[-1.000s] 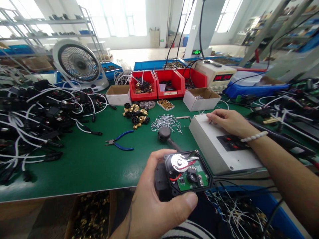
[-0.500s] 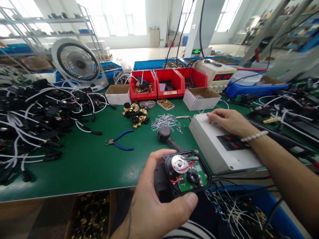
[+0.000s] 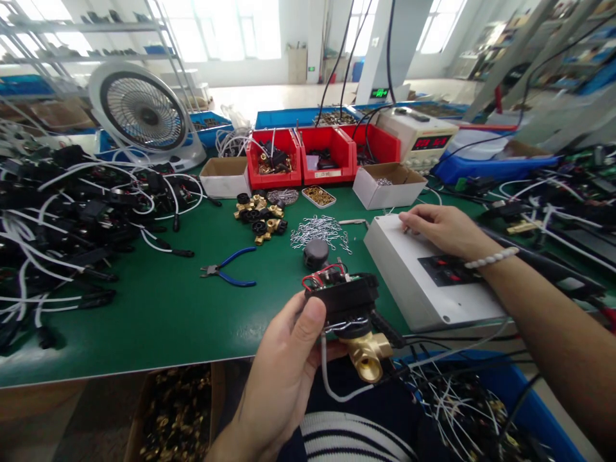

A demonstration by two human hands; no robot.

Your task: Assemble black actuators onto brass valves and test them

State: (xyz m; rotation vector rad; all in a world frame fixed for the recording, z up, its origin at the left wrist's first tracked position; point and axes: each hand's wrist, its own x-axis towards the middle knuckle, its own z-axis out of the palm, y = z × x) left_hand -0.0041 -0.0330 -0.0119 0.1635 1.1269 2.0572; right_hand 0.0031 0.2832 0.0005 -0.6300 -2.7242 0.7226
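Observation:
My left hand (image 3: 298, 353) is wrapped around a motorised brass valve (image 3: 368, 356), held tilted in front of the table edge. Its black housing has no lid, and red wires and a circuit board show on top. A brass body with open ports points down and toward me, and a grey cable (image 3: 332, 385) loops below. My right hand (image 3: 440, 228), with a beaded bracelet on the wrist, rests on a light grey control box (image 3: 409, 276). Its thumb and fingertips pinch a small metal toggle switch at the box's far left, mostly hidden by the fingers.
Blue-handled cutters (image 3: 231, 268), metal clips (image 3: 315, 232) and brass fittings (image 3: 262, 218) lie on the green table. A dark round-headed tool (image 3: 316, 254) stands behind the valve. Red bins (image 3: 327, 154), a power supply (image 3: 414, 138) and a fan (image 3: 139, 115) stand behind; wired assemblies (image 3: 62, 218) pile up left.
My left hand has turned the valve: its open housing faced me before, and now its side and brass body show. My right hand has stayed on the control box.

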